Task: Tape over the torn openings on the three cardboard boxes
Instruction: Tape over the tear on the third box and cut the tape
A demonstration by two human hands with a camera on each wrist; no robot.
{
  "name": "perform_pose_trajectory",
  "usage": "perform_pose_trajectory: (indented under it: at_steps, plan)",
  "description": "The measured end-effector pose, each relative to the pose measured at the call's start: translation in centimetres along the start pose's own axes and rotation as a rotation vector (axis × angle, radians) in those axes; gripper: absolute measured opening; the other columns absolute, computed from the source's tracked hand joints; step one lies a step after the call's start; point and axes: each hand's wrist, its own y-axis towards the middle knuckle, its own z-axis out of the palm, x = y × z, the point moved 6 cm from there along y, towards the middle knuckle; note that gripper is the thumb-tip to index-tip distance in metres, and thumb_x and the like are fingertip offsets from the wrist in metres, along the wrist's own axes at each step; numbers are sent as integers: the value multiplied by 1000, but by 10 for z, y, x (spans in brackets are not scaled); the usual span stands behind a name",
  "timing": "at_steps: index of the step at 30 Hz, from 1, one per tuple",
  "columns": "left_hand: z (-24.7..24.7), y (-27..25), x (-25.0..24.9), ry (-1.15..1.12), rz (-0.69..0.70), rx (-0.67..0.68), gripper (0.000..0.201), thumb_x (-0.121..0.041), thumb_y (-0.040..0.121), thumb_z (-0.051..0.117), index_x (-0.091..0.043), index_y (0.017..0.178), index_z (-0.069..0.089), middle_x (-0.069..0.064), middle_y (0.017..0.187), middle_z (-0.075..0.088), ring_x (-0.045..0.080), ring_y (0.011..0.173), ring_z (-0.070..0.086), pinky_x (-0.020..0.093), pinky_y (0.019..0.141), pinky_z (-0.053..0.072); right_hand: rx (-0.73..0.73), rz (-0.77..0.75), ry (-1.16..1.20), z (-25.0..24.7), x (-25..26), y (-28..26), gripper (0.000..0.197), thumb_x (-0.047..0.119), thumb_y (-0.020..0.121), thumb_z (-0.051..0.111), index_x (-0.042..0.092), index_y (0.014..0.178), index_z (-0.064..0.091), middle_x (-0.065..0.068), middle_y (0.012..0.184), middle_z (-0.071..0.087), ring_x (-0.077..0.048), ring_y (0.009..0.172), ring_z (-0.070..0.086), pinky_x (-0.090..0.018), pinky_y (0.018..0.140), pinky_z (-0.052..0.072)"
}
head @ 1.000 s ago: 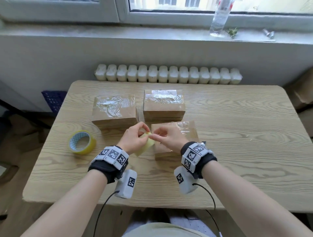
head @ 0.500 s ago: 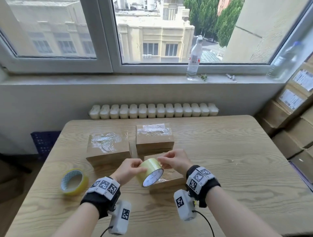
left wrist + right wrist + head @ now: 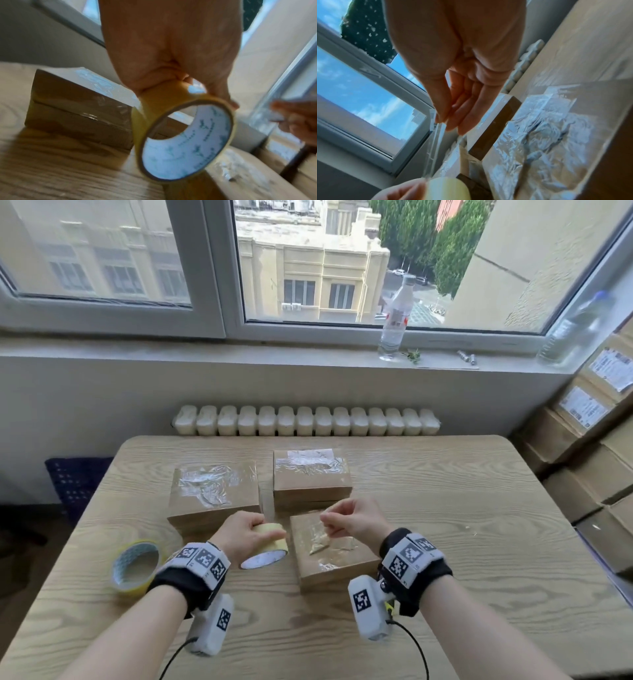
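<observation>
Left hand point(image 3: 245, 534) wraps fingers round tape roll point(image 3: 266, 546), held just above table point(image 3: 445, 542). Right hand point(image 3: 356, 520) pinches loose tape end point(image 3: 439, 129), thin, floppy, very sticky; best held by edge only. Near box point(image 3: 334, 553) sits right under, light, stiff. Two more boxes point(image 3: 214, 496) farther back, already taped.

Head view looks down over the table point(image 3: 445, 508) toward the window; both wrist views sit close, angled upward, sharing the tape roll point(image 3: 185, 142) at lower frame.
</observation>
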Motion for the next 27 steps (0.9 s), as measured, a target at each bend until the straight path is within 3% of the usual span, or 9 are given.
perform_pose_trajectory:
  at_steps: [5,8,10,14,19,21,24,27]
  plan:
    - [4,5,17,-103,28,10,33,-25,84,68,-17,55,53,-12,47,42,6,50,37,13,46,29,-83,92,-12,-18,-20,9,8,4,82,70,-4,85,69,-15,76,66,-18,67,64,-24,64,58]
    - [10,10,29,65,-8,-4,26,-35,83,68,-18,63,63,-6,56,54,8,54,47,18,51,35,-97,137,-16,-22,-35,9,13,3,82,70,-8,87,68,-15,73,65,-18,64,63,-25,63,58]
    - [13,12,37,154,-48,-16,27,-43,81,67,-18,70,67,-5,63,61,9,61,54,20,54,38,-91,154,-33,-22,-41,12,10,4,81,71,-5,82,69,-14,71,65,-18,62,63,-27,64,59]
    - [24,11,52,175,-123,-9,28,-46,80,67,-18,74,69,-4,68,64,12,69,58,22,57,40,-111,249,-124,-18,-61,19,10,8,79,75,1,75,69,-10,66,64,-13,57,60,-22,58,56]
    - [30,12,58,147,-144,-36,25,-45,79,69,-22,69,68,-4,67,64,15,71,58,26,61,40,-204,269,-236,-15,-75,28,18,18,73,78,12,59,70,-8,65,71,-20,65,70,-41,73,59]
    - [31,15,56,125,-131,-53,23,-44,79,69,-23,70,68,-2,72,66,16,74,59,27,65,43,-242,255,-270,-16,-74,30,20,22,74,76,15,57,68,-8,64,71,-21,66,71,-43,74,59]
    - [32,18,57,115,-136,-66,23,-44,79,69,-21,75,70,0,77,69,17,78,60,31,73,49,-265,245,-328,-17,-70,33,22,25,75,74,16,56,69,-6,60,70,-18,64,71,-41,74,59]
    - [36,21,59,116,-143,-46,27,-44,80,68,-17,77,72,1,76,68,18,78,61,31,72,49,-251,206,-515,-16,-62,34,18,27,77,69,16,63,73,1,62,69,-16,70,69,-31,71,57]
